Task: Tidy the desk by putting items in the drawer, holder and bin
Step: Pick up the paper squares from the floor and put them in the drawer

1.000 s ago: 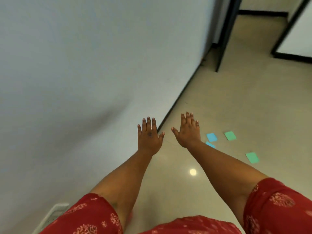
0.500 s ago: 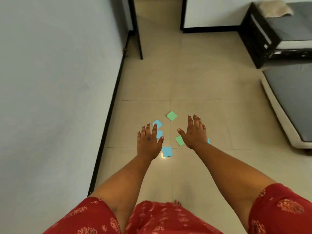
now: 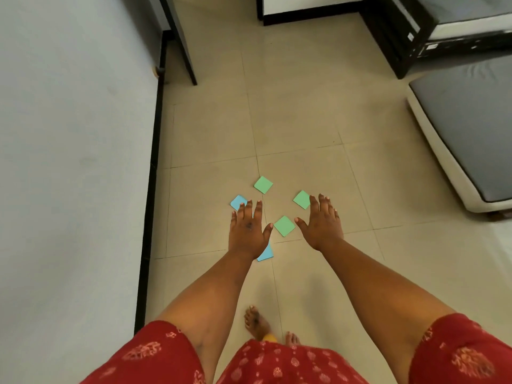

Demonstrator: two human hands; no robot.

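Small square paper notes lie scattered on the beige tiled floor. Three green notes show: one farthest away [image 3: 263, 184], one [image 3: 302, 199] by my right fingertips, one [image 3: 284, 226] between my hands. A blue note [image 3: 238, 202] pokes out beyond my left fingers and another blue note [image 3: 266, 253] shows under my left wrist. My left hand [image 3: 249, 230] and my right hand [image 3: 321, 221] are stretched forward above the notes, palms down, fingers straight, holding nothing. No desk, drawer, holder or bin is in view.
A pale wall [image 3: 72, 162] with a black skirting runs along the left. A dark door frame [image 3: 182, 42] stands at the far left. A grey mattress [image 3: 471, 128] lies on the floor at the right, behind it a black bed frame [image 3: 396, 37]. My bare feet [image 3: 257, 325] stand below.
The view has swung from the wall down onto the floor. The notes now lie straight ahead under my outstretched hands, and my feet have come into view. Both hands stay open.
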